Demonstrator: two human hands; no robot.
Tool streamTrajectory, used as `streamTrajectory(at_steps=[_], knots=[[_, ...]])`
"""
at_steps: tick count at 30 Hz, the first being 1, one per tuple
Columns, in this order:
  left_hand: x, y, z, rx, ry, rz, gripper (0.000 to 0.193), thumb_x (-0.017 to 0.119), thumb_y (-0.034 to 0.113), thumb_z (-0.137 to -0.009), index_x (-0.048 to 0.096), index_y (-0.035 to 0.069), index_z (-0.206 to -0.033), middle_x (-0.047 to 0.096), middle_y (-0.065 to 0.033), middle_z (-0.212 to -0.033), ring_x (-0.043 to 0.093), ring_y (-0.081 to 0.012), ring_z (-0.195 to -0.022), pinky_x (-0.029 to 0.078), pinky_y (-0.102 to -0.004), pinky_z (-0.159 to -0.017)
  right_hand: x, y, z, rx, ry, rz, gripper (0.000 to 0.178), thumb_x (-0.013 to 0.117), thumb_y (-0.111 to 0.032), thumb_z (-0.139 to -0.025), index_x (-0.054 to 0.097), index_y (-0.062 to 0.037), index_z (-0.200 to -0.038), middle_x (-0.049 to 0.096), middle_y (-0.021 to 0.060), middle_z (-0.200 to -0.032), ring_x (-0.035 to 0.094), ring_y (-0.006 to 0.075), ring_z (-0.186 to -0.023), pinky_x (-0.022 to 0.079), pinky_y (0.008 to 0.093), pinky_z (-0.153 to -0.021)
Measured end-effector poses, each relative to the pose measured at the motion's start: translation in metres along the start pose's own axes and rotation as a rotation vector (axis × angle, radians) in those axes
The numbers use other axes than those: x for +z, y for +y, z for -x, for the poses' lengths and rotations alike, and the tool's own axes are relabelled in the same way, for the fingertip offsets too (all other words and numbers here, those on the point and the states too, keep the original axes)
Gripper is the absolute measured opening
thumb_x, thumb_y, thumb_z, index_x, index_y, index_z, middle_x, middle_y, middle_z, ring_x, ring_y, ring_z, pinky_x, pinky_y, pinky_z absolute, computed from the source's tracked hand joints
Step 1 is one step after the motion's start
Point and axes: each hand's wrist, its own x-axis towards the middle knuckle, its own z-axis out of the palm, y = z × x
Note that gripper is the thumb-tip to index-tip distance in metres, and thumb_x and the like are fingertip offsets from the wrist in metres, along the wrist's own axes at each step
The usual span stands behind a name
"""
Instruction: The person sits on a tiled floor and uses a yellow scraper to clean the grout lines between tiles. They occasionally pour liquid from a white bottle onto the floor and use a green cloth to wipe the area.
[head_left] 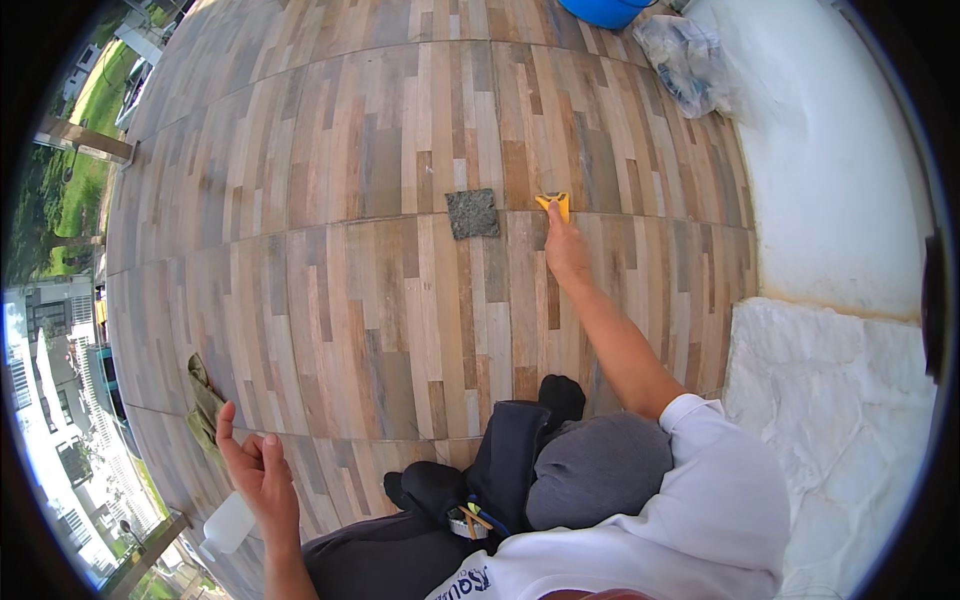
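Note:
My right hand (pixel 567 252) reaches out over the tiled floor, closed around a small yellow scraper (pixel 553 205) whose wide end points away from me. The scraper is at a tile joint, though I cannot tell whether it touches the floor. Just left of it lies a square grey-green scouring pad (pixel 472 214), apart from the hand. My left hand (pixel 258 475) is raised at the lower left with its fingers apart, holding nothing. Close to that hand lie an olive-green cloth (pixel 205 408) and a whitish translucent plastic bottle (pixel 229 522).
A blue bucket (pixel 606 10) and a clear plastic bag (pixel 686 62) are at the far right, by a white wall (pixel 830 150). White stone cladding (pixel 830 420) stands at the right. Between my legs is a small container (pixel 468 522) with tools. Railing posts (pixel 88 139) line the left.

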Motion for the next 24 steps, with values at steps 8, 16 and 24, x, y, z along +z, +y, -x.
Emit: streamTrajectory(at_steps=[8, 16, 24], knots=[[-0.016, -0.003, 0.003, -0.036, 0.052, -0.031, 0.051, 0.045, 0.002, -0.085, 0.026, 0.003, -0.131, 0.036, 0.0048, -0.057, 0.031, -0.001, -0.048, 0.025, -0.0151, -0.044, -0.003, -0.008, 0.075, 0.01, -0.191, 0.01, 0.04, 0.039, -0.012, -0.086, 0.036, -0.0149, -0.126, 0.059, 0.0181, -0.082, 0.06, 0.0338, -0.074, 0.048, 0.044, -0.061], [-0.013, -0.009, -0.002, 0.015, 0.009, -0.108, 0.052, 0.046, 0.0, -0.084, 0.025, 0.002, -0.132, 0.037, 0.005, -0.057, 0.031, -0.0006, -0.051, 0.023, -0.0152, -0.047, -0.017, -0.018, 0.042, 0.029, -0.162, -0.048, 0.04, 0.039, -0.011, -0.086, 0.038, -0.016, -0.125, 0.058, 0.0198, -0.079, 0.06, 0.0351, -0.073, 0.047, 0.046, -0.062], [-0.001, 0.002, 0.002, 0.0, -0.061, -0.021, 0.052, 0.046, 0.001, -0.084, 0.024, 0.001, -0.132, 0.038, 0.005, -0.057, 0.031, -0.0012, -0.051, 0.023, -0.0152, -0.048, -0.004, -0.003, 0.003, -0.056, 0.016, -0.046, 0.038, 0.038, -0.012, -0.086, 0.04, -0.0154, -0.123, 0.059, 0.0205, -0.079, 0.059, 0.0362, -0.075, 0.046, 0.0462, -0.063]])
